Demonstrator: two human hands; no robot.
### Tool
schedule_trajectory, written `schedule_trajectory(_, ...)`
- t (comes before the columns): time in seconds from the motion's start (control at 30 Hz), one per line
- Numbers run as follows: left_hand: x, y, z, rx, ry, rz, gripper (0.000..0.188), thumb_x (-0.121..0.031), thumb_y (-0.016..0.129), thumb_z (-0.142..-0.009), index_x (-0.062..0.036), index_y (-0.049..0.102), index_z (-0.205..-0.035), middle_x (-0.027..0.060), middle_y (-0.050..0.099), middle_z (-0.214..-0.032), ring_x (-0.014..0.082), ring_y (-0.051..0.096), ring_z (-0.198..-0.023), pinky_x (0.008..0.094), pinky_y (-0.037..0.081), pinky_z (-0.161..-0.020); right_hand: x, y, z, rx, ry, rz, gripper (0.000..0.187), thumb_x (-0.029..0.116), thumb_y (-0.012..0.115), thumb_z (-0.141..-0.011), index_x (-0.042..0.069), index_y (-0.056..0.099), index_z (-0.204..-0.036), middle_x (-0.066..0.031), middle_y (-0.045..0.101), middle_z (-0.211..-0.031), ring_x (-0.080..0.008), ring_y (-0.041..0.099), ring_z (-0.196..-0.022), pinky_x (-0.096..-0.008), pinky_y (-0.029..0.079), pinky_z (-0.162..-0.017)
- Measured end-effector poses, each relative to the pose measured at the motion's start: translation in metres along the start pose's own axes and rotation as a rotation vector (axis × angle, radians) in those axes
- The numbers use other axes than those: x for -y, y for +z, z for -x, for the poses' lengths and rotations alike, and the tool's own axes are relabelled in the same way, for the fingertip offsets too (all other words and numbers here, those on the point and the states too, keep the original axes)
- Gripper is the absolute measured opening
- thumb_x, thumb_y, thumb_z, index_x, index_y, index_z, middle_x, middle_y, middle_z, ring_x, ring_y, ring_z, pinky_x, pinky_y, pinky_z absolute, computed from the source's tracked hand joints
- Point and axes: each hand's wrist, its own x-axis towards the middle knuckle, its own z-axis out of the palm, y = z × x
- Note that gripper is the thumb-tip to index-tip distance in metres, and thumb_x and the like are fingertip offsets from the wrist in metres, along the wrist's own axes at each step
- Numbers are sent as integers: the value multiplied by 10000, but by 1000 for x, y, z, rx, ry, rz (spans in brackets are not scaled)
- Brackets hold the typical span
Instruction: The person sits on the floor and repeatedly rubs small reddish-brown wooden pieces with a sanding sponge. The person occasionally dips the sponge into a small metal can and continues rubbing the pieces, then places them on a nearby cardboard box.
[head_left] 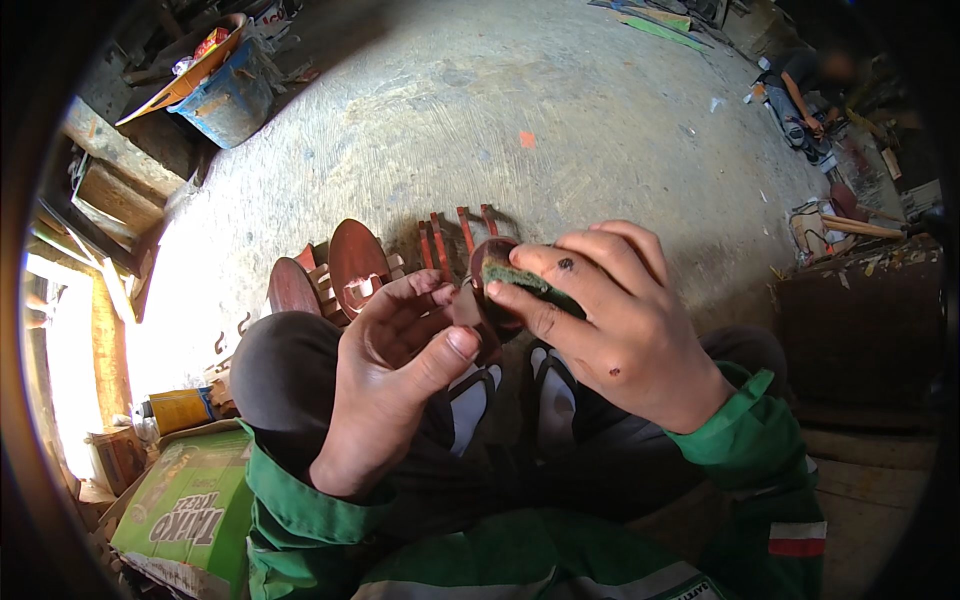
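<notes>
Between my two hands, above my sandalled feet, is a dark red-brown wooden piece (466, 307); its rounded end shows beyond my right fingers. My left hand (395, 355) supports the piece at its fingertips, fingers curled and thumb out to the side. A green scouring pad (528, 279) is pinched by my right hand (625, 325) and lies against the rounded part of the wood. My fingers hide much of the piece, so its full shape cannot be made out.
Oval red-brown wooden parts (355, 250) and thin red wooden strips (466, 229) stand on the concrete floor ahead. A green carton (190, 505) and yellow tin (178, 408) are at my left. Farther off are a blue bucket (228, 100) and, at right, another person (800, 100).
</notes>
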Motion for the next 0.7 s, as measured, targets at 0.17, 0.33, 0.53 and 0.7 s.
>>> schedule_trajectory(0.17,2,0,-1,6,117,98,615,-324,750,-945,31,484,-1371,138,613,-1288,234,617,-1212,388,494,-1072,7,-6,7,94,-28,-52,227,86,754,-754,88,784,-979,-49,700,-1098,-240,620,-1032,-430,490,-924)
schedule_trajectory(0.33,-1,-3,-2,-29,48,122,605,-294,763,-937,30,489,-1369,130,613,-1294,234,607,-1236,402,513,-1051,1,-21,4,97,19,-143,264,40,781,-746,106,794,-1002,-44,718,-1123,-225,629,-982,-410,496,-889)
schedule_trajectory(0.53,-3,2,0,42,-85,-19,642,-191,848,-851,20,506,-1351,103,622,-1257,186,617,-1168,350,496,-1032,-7,-15,-4,-36,-26,-47,313,40,688,-770,63,762,-1074,-66,681,-1213,-249,616,-1079,-439,470,-977)
schedule_trajectory(0.7,3,5,2,105,-171,68,566,-48,807,-884,7,491,-1351,84,642,-1165,184,626,-1136,339,547,-971,-3,-15,-7,63,-26,-50,292,41,679,-796,49,745,-1080,-77,686,-1255,-275,622,-1166,-497,455,-1058)
